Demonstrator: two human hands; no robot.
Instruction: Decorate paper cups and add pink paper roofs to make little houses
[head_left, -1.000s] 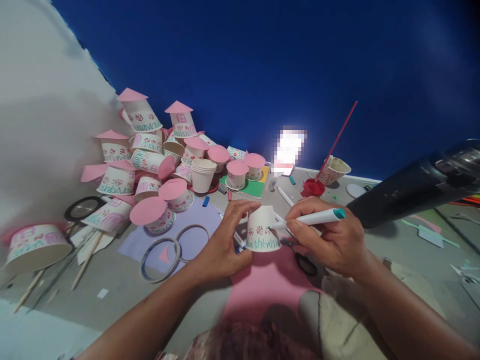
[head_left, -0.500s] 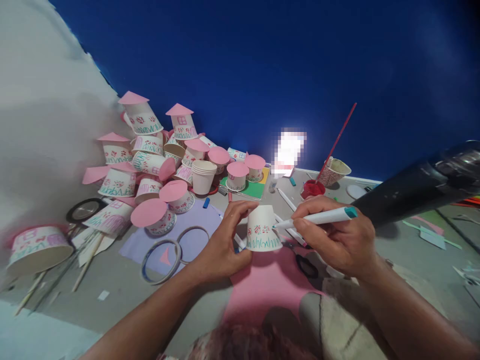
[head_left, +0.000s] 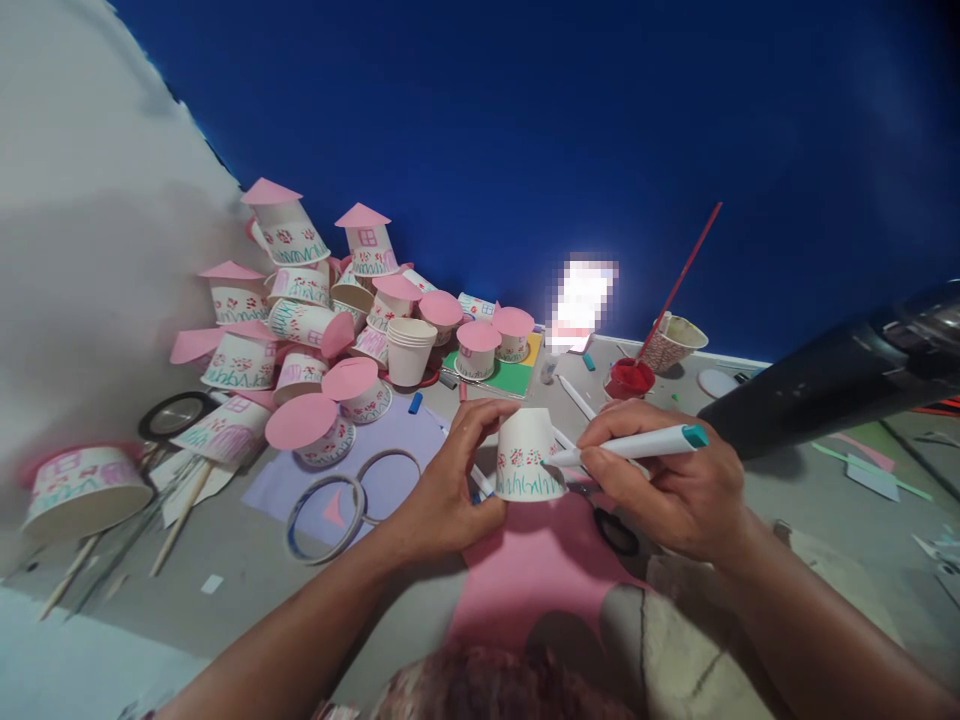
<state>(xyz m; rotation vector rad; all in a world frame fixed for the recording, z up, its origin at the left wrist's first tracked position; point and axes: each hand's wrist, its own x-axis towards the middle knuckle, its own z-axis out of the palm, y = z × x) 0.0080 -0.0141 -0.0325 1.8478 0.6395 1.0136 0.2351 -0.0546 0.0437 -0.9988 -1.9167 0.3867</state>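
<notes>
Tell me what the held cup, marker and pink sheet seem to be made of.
Cup: likely paper, matte white; its tapered wall carries red and green pen strokes and shows no gloss.
Marker: probably plastic, smooth white with a teal end; the barrel looks rigid and evenly coloured.
Pink sheet: paper or thin card, matte; it is flat with curved cut-outs. I can't tell which.

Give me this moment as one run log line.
left hand: holds inverted paper cup | right hand: holds marker, tip at cup's decorated side | nearby: pink paper, stacked white cups
</notes>
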